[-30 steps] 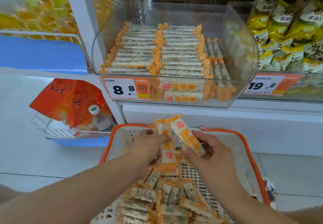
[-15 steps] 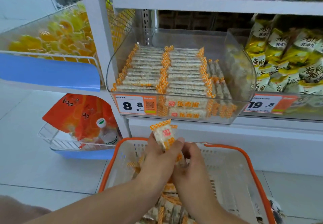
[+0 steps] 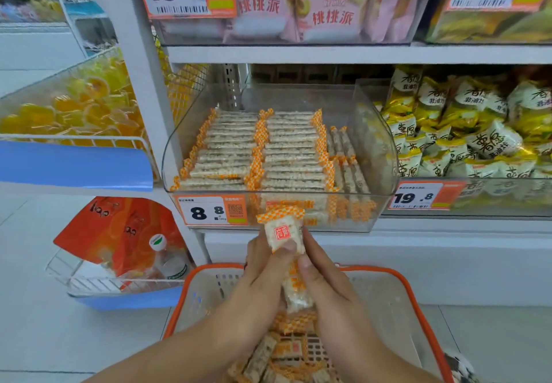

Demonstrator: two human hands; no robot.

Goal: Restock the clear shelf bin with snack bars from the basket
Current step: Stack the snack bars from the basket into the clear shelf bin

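Snack bars (image 3: 285, 235), a small upright bundle, are clamped between the left hand (image 3: 263, 275) and right hand (image 3: 325, 284), above the orange-rimmed basket (image 3: 397, 281), just below the clear shelf bin (image 3: 373, 143) with its neat rows.

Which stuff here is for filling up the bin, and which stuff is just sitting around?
For the job:
- snack bars held by the left hand and right hand
- clear bin, already holding rows of bars
- orange basket with more bars

Just sitting around:
- yellow snack bags
- pink cake packs
- orange pouches
- jelly cups
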